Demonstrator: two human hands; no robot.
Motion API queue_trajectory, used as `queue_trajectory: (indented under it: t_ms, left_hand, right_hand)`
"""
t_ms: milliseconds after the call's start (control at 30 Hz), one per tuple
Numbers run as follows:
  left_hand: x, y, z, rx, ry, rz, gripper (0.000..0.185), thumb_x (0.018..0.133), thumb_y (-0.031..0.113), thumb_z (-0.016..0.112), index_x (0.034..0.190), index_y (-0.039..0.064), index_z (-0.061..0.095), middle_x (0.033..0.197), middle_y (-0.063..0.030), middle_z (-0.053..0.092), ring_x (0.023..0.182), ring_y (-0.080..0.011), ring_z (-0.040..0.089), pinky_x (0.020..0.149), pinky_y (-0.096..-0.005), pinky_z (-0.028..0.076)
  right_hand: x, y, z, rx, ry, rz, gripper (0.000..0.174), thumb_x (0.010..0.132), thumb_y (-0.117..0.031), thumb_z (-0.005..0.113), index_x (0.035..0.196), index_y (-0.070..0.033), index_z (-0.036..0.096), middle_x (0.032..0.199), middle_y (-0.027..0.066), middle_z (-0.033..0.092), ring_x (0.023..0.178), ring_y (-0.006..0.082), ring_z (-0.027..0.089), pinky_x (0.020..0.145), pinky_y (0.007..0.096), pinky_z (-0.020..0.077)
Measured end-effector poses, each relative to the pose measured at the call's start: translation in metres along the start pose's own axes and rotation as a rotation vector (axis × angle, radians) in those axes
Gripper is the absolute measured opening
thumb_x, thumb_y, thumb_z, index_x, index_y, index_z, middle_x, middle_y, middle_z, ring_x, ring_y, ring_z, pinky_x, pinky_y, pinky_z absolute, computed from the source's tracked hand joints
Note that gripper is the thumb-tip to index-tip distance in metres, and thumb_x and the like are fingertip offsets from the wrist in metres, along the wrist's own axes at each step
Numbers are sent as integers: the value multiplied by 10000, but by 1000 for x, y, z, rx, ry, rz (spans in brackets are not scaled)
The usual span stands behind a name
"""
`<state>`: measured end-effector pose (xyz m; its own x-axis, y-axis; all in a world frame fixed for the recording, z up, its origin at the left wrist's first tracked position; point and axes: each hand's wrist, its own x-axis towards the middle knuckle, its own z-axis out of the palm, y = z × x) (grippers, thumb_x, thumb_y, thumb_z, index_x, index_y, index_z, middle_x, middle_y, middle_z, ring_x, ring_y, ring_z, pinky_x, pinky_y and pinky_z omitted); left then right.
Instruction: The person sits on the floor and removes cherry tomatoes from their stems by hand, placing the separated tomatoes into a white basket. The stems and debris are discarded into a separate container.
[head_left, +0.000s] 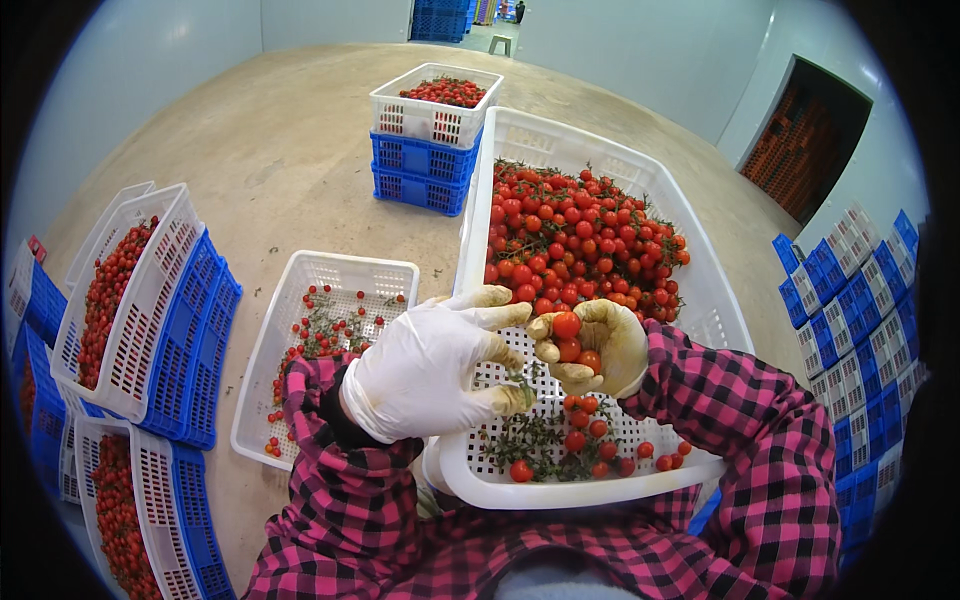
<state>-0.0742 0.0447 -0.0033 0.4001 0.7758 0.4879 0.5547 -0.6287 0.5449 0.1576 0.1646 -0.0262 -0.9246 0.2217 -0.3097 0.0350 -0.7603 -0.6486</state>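
My right hand (619, 341), in a stained white glove, is cupped palm up around several red cherry tomatoes (568, 349). Facing it, my left hand (431, 367), also gloved, has its fingers spread; a bit of green stem (523, 384) shows by its fingertips, and I cannot tell if it is touched. Both hands are above a large white perforated crate (709, 296). A heap of cherry tomatoes (581, 232) with green stems fills its far part. At the near end lie loose tomatoes (576, 441) and a pile of picked-off green stems (521, 446).
On the floor to the left sits a smaller white crate (259, 390) with scattered tomatoes and stems. Stacked crates of tomatoes stand ahead (427, 169) and at far left (176, 337). More blue and white crates (855, 337) are piled at right, near a dark doorway (810, 139).
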Motion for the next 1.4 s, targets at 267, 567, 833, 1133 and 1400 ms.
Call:
queue_trajectory:
  t_ms: [267,567,833,1133,1400]
  left_hand:
    - [1,-1,0,-34,7,-2,194,696,135,738,862,43,697,1207,-156,603,1196,-338,504,973,-399,437]
    - [1,-2,-2,44,-26,26,263,710,120,671,958,36,696,1211,-174,594,1206,-356,494,981,-401,431]
    - [1,2,-1,0,-52,-1,288,663,203,809,887,50,711,1227,-195,587,1234,-369,464,1000,-425,399]
    - [7,7,1,98,-39,-33,269,763,205,711,997,71,694,1201,-180,600,1194,-354,503,991,-424,398]
    - [16,19,8,-278,165,-108,208,831,151,672,1000,32,688,1072,-132,671,1012,-242,636,948,-387,410]
  right_hand:
    - [-6,4,25,-680,371,-183,354,733,30,693,1047,-52,550,918,15,548,700,78,522,622,217,441]
    - [-10,1,48,-1525,429,-444,349,698,-189,828,924,-52,600,772,4,586,696,66,551,611,239,466]
    - [-61,-31,44,-1584,541,-621,132,850,-147,637,916,-35,618,769,36,597,675,128,585,598,260,477]
    - [-272,-76,-131,-505,1633,-549,223,830,-376,601,740,-175,569,632,-73,471,434,48,401,329,198,215]
    - [-337,34,-324,-259,1472,-31,246,875,-272,561,1008,-83,644,825,23,620,566,87,522,459,232,395]
